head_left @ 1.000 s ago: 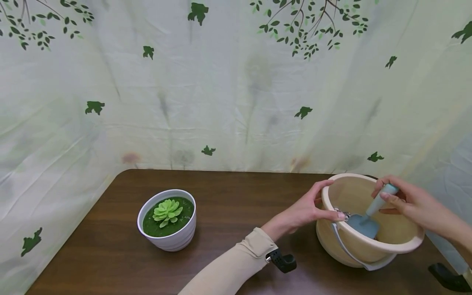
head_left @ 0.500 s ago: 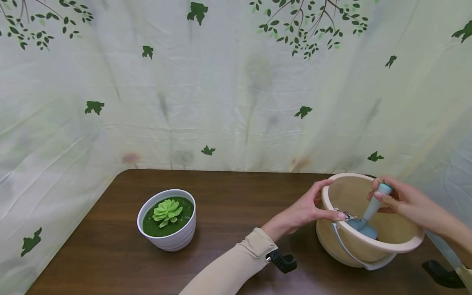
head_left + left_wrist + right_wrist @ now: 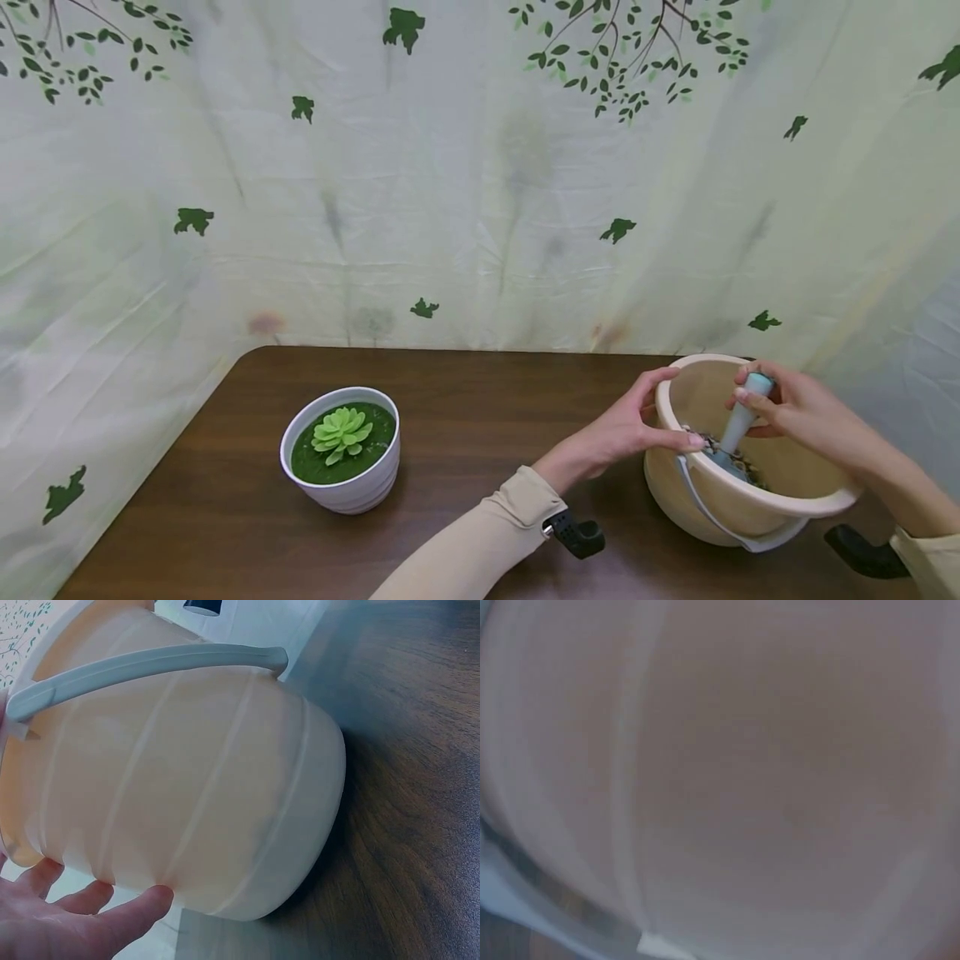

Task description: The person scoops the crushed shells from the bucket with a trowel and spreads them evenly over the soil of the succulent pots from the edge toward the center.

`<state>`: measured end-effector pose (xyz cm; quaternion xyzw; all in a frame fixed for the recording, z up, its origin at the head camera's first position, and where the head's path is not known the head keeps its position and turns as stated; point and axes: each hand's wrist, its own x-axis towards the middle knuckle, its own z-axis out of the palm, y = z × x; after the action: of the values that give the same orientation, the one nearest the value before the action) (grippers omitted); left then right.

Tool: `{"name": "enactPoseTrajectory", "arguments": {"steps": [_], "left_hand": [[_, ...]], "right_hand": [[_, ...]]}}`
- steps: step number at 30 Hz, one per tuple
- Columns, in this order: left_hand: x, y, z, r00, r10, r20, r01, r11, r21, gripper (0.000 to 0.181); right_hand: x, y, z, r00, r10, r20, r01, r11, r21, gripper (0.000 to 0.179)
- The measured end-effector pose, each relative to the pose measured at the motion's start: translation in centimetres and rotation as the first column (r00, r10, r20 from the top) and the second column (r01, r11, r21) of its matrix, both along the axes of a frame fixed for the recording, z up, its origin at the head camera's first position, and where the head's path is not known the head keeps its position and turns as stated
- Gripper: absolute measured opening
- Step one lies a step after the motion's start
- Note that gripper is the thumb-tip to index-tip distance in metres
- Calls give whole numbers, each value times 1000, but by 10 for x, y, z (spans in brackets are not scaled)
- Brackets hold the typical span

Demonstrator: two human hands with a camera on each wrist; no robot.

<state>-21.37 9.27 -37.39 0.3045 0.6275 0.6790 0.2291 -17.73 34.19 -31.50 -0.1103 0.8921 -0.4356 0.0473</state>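
Note:
A cream bucket (image 3: 678, 500) with a grey-blue handle stands at the right of the table. My left hand (image 3: 618, 427) holds its left rim, thumb over the edge; in the left wrist view, the fingertips (image 3: 154, 901) press against the outer wall. My right hand (image 3: 806, 417) reaches over the opening and grips the pale blue handle of a garden trowel (image 3: 741, 425). The trowel's blade points down inside the bucket, mostly hidden behind the near rim, among small mixed grey and brown bits (image 3: 752, 475). The bucket's blurred wall (image 3: 780, 787) fills the right wrist view.
A white ribbed pot (image 3: 348, 498) with a light green succulent (image 3: 342, 433) in green filling stands on the left of the brown wooden table (image 3: 480, 400). A pale curtain (image 3: 465, 183) with printed leaves hangs behind the table.
My right hand has moved left with the trowel, and its blade has gone lower among the bits, its handle now more upright. My left hand and the bucket have stayed put.

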Motion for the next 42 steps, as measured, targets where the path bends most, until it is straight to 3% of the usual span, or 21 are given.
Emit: {"name": "enactPoseTrajectory", "arguments": {"steps": [5, 17, 26, 31, 35, 39, 42], "left_hand": [[0, 2, -1, 1000, -13, 5, 13, 1000, 18, 79], [0, 2, -2, 1000, 3, 16, -4, 1000, 21, 79], [-1, 2, -3, 1000, 5, 11, -5, 1000, 21, 79], [-1, 0, -2, 1000, 6, 9, -6, 1000, 10, 79], [0, -1, 0, 1000, 11, 7, -11, 1000, 9, 79], [0, 0, 1, 1000, 14, 0, -14, 1000, 3, 80], [1, 0, 1, 1000, 18, 2, -18, 1000, -1, 79]], "right_hand": [[-2, -2, -4, 999, -45, 22, 46, 999, -20, 29], [-9, 2, -7, 996, -58, 66, 67, 989, -130, 31], [-5, 14, -7, 998, -57, 36, 64, 963, -261, 21], [-1, 18, -6, 998, -52, 32, 61, 913, -404, 14], [2, 24, -3, 997, -69, 44, 82, 853, -515, 18], [6, 33, -3, 994, -92, 65, 112, 778, -619, 10], [11, 41, -4, 994, -99, 36, 98, 739, -666, 8]]}}
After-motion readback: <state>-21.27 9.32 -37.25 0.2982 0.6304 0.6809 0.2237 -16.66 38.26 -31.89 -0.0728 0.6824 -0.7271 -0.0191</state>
